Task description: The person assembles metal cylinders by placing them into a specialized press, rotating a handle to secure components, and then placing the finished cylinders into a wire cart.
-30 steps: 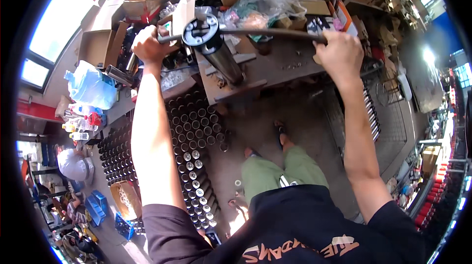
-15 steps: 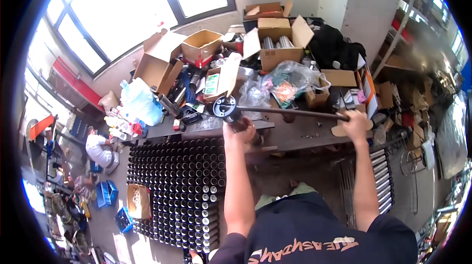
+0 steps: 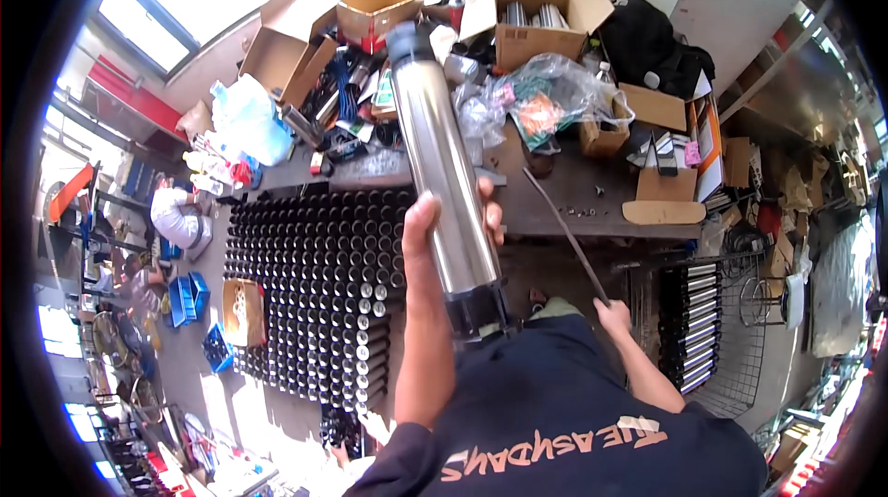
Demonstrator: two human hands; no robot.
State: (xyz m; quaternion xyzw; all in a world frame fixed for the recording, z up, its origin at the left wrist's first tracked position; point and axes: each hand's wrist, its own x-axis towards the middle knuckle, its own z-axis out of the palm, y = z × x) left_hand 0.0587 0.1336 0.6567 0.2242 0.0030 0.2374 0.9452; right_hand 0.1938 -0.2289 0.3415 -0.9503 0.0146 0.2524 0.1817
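Note:
My left hand point(image 3: 422, 242) is wrapped round a shiny metal cylinder point(image 3: 442, 159) with black end pieces, thumb on its left side and fingertips showing on its right. The cylinder is held up lengthwise, tilted, its lower end near my shirt. My right hand point(image 3: 612, 316), lower and to the right, grips the near end of a long thin dark rod point(image 3: 566, 233). The rod slants up and left, its far tip over the workbench edge and apart from the cylinder.
The workbench point(image 3: 573, 205) bears small metal bits, a cardboard box of metal tubes point(image 3: 541, 34) and plastic bags point(image 3: 555, 99). Rows of black-ended tubes point(image 3: 305, 284) stand below left. Silvery tubes point(image 3: 700, 326) lie stacked at right. Another person point(image 3: 178, 219) crouches far left.
The rod has come away from the cylinder's end and swung down with my right hand. My left hand has turned the cylinder from end-on to lengthwise.

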